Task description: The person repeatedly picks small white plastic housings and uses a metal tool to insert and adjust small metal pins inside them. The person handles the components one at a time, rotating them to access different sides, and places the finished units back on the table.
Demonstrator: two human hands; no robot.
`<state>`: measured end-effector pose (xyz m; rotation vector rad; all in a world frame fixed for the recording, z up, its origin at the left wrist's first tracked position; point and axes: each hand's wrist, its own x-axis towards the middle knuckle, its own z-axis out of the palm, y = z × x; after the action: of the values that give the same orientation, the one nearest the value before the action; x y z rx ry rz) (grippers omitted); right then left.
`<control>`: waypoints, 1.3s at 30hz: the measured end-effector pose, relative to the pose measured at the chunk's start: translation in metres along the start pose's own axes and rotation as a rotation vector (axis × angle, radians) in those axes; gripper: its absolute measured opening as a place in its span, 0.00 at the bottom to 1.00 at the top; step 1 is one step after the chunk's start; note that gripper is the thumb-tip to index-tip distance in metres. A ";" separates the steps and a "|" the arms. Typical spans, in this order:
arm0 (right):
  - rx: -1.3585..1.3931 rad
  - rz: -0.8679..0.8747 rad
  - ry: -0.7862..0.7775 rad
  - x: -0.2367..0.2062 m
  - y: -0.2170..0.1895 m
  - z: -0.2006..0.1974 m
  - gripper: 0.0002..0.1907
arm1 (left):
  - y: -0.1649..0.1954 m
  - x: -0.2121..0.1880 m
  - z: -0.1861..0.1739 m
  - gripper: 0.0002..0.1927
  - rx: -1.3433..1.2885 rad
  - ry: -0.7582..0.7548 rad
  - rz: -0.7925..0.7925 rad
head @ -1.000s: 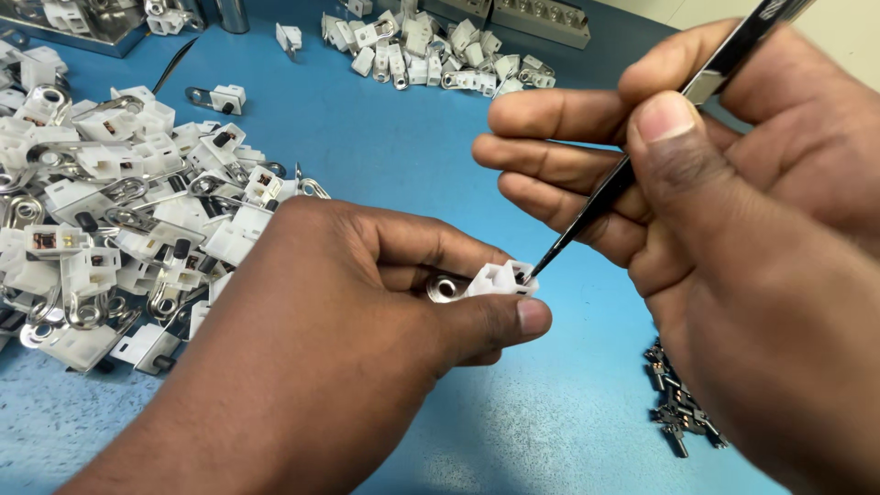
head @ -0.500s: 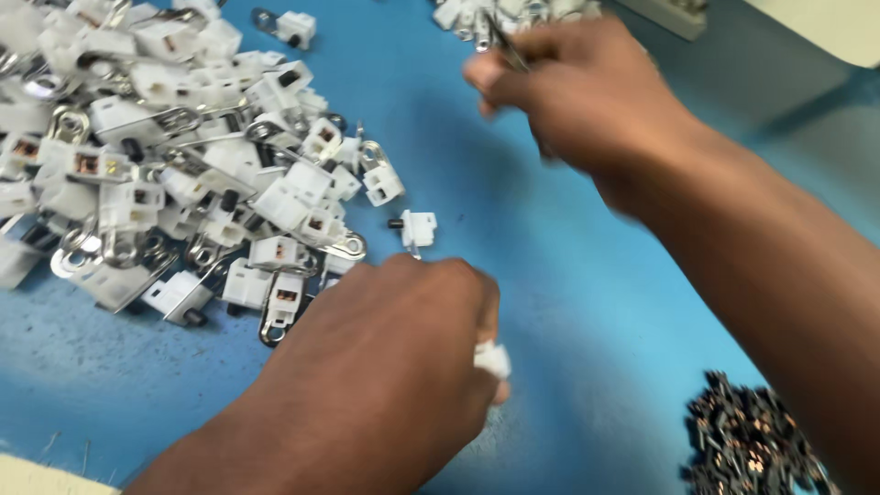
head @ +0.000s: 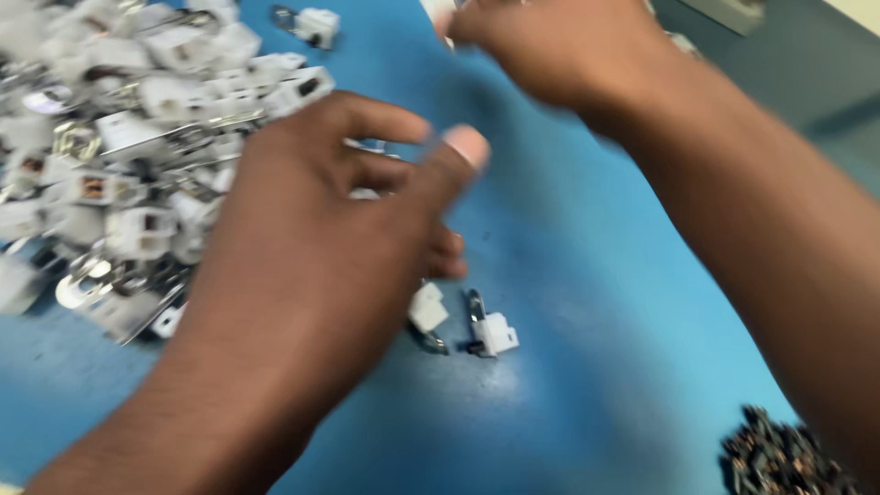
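Observation:
My left hand (head: 312,266) hovers palm down over the blue mat (head: 568,302), its fingers spread, reaching toward a pile of small white plastic parts with metal clips (head: 119,156). Nothing shows in its grasp. Two loose white parts (head: 427,308) (head: 495,334) lie on the mat just right of its lower fingers. My right hand (head: 559,46) is stretched toward the top edge of the view and is blurred. Its fingertips are bunched near something pale at the frame's edge; whether it holds anything is unclear.
A single white part (head: 316,23) lies apart at the top. A heap of small dark metal pieces (head: 779,454) sits at the lower right corner. My right forearm crosses the right side of the view.
My left hand let go of the white part it pinched, then rose and opened toward the pile. My right hand moved away to the top edge; its tweezers no longer show.

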<state>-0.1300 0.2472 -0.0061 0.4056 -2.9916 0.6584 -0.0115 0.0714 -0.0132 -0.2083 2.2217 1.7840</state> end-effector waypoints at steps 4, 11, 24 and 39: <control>0.125 -0.070 0.018 -0.144 0.022 -0.028 0.19 | 0.004 -0.008 0.019 0.23 -0.182 -0.158 -0.267; 0.296 0.687 0.194 -0.259 0.041 -0.060 0.21 | -0.028 -0.044 0.057 0.20 -0.296 -0.641 -0.032; -0.157 0.989 0.249 -0.308 0.201 -0.072 0.19 | -0.017 -0.078 0.051 0.19 -0.014 -0.573 0.058; -0.423 0.860 0.088 -0.264 0.127 -0.069 0.12 | -0.012 -0.060 0.058 0.17 -0.166 -0.672 0.087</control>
<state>0.0902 0.4516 -0.0233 -0.9359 -2.9935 0.0251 0.0564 0.1208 -0.0171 0.4060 1.6275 1.7403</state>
